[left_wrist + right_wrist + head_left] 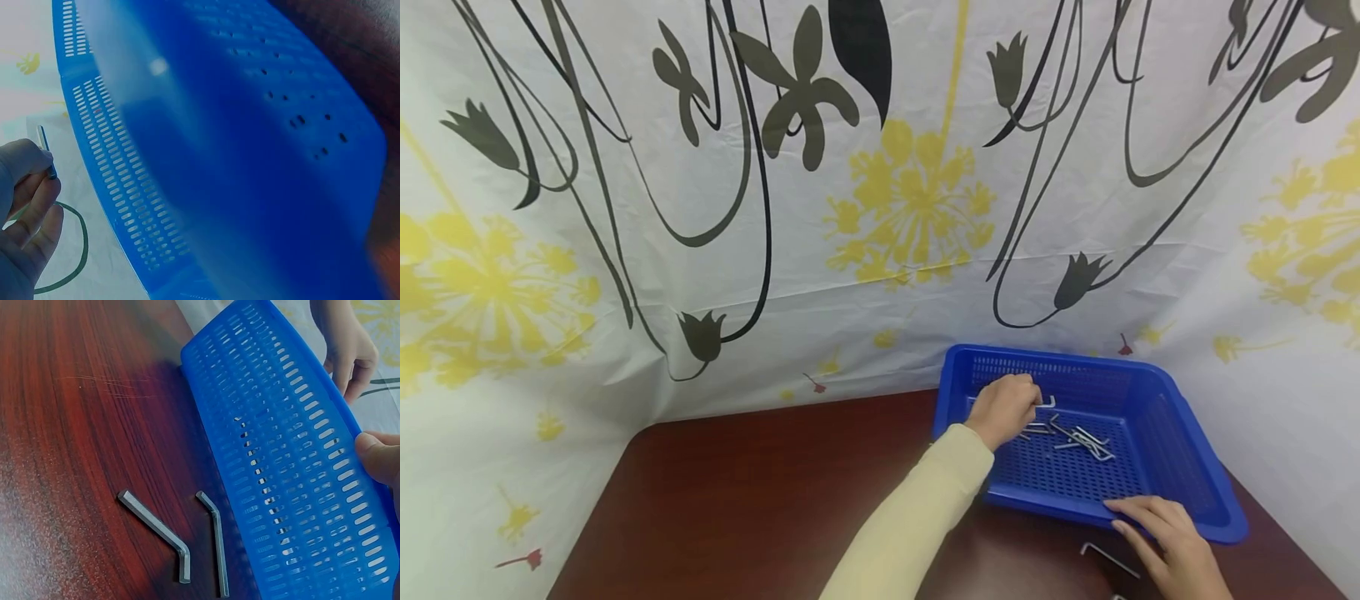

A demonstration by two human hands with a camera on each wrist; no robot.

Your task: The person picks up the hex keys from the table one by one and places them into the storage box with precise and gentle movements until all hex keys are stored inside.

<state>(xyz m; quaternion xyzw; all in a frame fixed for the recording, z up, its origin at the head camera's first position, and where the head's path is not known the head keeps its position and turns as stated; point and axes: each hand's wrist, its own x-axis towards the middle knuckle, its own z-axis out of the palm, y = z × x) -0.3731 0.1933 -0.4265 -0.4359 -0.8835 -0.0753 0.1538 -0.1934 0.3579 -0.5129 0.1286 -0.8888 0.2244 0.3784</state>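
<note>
My left hand (1006, 408) is over the left part of a blue plastic basket (1183, 433). Between its thumb and forefinger it pinches a hex key (45, 147), whose metal end shows in the left wrist view. Below this hand, several silver L-shaped hex keys (1086, 442) lie loosely on the basket's perforated floor. At the near rim, my right hand (1172, 542) grips the basket, its thumb (378, 456) against the outer side and the fingers over the edge.
Two more hex keys lie on the dark red-brown table in front of the basket, a thicker one (156, 522) and a thinner one (219, 550). A white cloth (820, 333) with flower prints hangs behind the table (775, 500), close to the basket's far side.
</note>
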